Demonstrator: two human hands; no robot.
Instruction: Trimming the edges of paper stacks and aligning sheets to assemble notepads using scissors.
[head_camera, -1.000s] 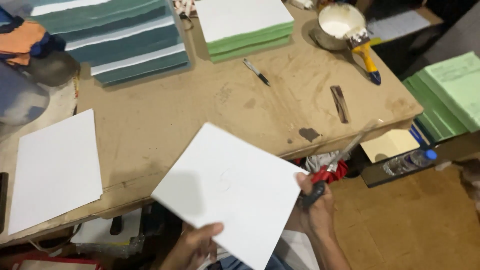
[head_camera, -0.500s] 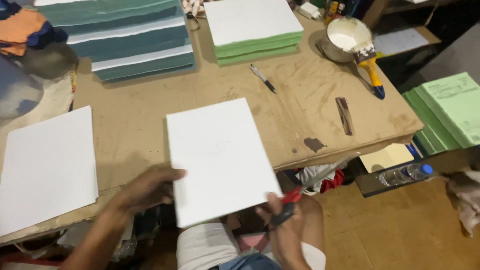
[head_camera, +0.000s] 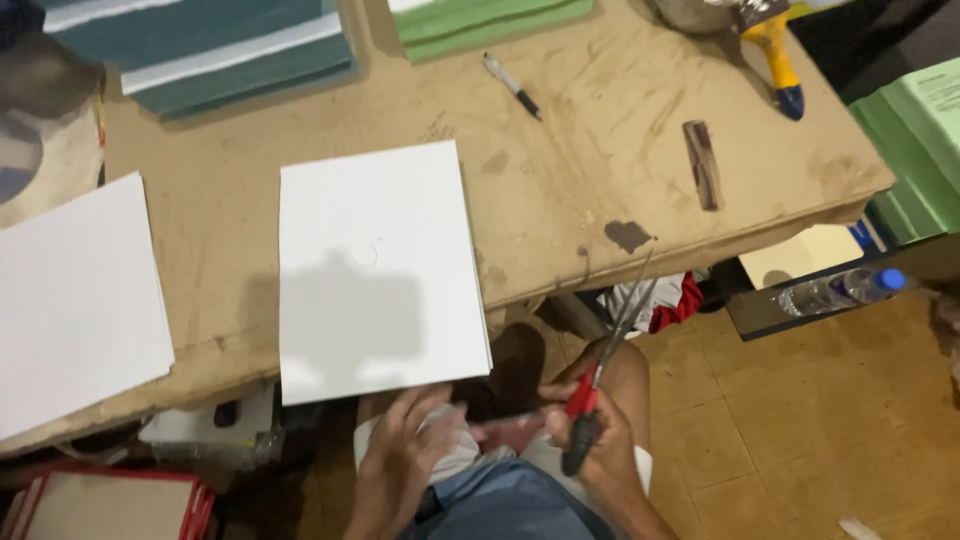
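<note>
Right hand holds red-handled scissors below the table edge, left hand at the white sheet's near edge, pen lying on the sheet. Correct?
Not quite. In the head view the pen lies on the bare table beyond the white sheet, not on it. The right hand does hold the scissors, and the left hand is at the sheet's near edge.

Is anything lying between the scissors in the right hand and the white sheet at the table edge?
Nothing visible. The scissors in the right hand point over open floor, with bare space across to the white sheet.

Green paper stack (head_camera: 490, 22) and yellow-handled brush (head_camera: 770, 50) cut by top edge; left white sheet (head_camera: 75, 300) cut by left edge.
</note>
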